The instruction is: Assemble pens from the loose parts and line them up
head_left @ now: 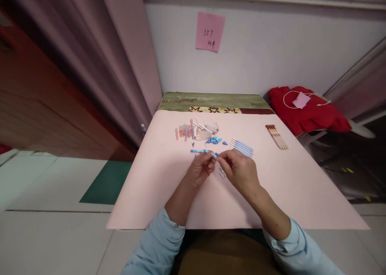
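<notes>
Pink sheeting [150,194] covers most of the bench [176,101]. Over its middle, the right hand [239,166] pinches with fingertips nearly together; the left hand [200,169] is curled, thumb pressed in. Light-blue barrels [243,147] lie just beyond the right hand. Both hands hold a blue pen [198,150], with small blue pieces [213,140] beyond it.
</notes>
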`<act>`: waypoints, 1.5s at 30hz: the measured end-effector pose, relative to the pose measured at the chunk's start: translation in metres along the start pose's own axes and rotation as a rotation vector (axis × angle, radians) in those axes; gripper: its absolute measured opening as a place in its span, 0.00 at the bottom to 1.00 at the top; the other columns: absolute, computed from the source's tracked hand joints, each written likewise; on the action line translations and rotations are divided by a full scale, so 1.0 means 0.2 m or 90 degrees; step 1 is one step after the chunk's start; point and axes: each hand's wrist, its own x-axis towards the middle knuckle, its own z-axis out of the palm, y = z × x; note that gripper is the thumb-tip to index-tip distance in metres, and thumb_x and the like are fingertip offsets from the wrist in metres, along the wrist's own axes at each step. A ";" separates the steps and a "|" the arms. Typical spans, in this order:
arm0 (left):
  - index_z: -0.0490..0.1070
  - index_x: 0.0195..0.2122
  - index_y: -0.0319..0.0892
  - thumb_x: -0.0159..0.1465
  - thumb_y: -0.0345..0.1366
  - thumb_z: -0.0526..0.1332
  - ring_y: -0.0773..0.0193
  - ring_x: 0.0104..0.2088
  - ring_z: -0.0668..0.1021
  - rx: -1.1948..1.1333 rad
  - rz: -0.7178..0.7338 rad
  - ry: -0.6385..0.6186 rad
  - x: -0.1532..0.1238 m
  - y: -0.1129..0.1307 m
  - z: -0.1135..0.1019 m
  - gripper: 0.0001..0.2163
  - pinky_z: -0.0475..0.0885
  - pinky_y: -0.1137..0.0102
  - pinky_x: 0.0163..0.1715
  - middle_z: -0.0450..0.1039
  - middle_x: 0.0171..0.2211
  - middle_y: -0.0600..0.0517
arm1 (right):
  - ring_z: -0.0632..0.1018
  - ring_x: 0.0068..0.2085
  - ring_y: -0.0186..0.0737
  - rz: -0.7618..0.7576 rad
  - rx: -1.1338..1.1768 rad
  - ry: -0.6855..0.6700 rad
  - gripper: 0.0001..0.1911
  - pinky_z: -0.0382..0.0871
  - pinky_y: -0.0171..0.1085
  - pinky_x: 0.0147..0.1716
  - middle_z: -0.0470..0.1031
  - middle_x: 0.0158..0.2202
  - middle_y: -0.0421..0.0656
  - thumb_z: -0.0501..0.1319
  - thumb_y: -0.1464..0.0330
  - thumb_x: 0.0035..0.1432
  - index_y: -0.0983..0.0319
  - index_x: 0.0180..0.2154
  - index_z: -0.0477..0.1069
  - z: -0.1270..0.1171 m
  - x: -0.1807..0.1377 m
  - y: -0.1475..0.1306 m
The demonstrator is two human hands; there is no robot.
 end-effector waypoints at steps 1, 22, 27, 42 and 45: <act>0.74 0.32 0.35 0.54 0.35 0.71 0.77 0.18 0.67 0.018 -0.002 -0.003 0.00 0.00 0.00 0.11 0.61 0.81 0.16 0.70 0.22 0.54 | 0.75 0.31 0.34 0.006 -0.007 -0.010 0.09 0.59 0.32 0.27 0.77 0.31 0.39 0.59 0.64 0.63 0.59 0.33 0.74 0.00 0.00 0.00; 0.68 0.34 0.35 0.70 0.32 0.51 0.79 0.17 0.66 -0.223 -0.171 0.015 -0.04 0.06 0.04 0.11 0.63 0.86 0.15 0.66 0.27 0.51 | 0.62 0.21 0.30 0.298 0.475 -0.006 0.23 0.57 0.30 0.20 0.62 0.18 0.35 0.60 0.49 0.58 0.63 0.26 0.71 0.09 -0.02 0.13; 0.68 0.35 0.35 0.71 0.33 0.49 0.79 0.18 0.66 -0.242 -0.128 0.012 -0.04 0.07 0.02 0.11 0.63 0.85 0.15 0.66 0.27 0.51 | 0.61 0.21 0.30 0.287 0.401 0.002 0.23 0.55 0.31 0.20 0.61 0.18 0.35 0.61 0.50 0.57 0.63 0.25 0.72 0.07 -0.06 0.17; 0.70 0.36 0.34 0.71 0.30 0.50 0.79 0.22 0.72 -0.262 0.134 0.168 0.00 0.17 -0.01 0.11 0.69 0.86 0.21 0.77 0.33 0.46 | 0.71 0.23 0.35 0.337 0.132 0.131 0.21 0.64 0.35 0.27 0.74 0.24 0.40 0.61 0.50 0.54 0.61 0.33 0.78 -0.09 -0.13 0.48; 0.71 0.36 0.33 0.71 0.30 0.49 0.78 0.21 0.72 -0.250 0.130 0.168 0.01 0.17 -0.02 0.12 0.70 0.85 0.21 0.78 0.33 0.45 | 0.74 0.25 0.37 0.326 0.085 0.131 0.19 0.66 0.37 0.31 0.78 0.28 0.41 0.61 0.51 0.54 0.60 0.33 0.78 -0.10 -0.15 0.52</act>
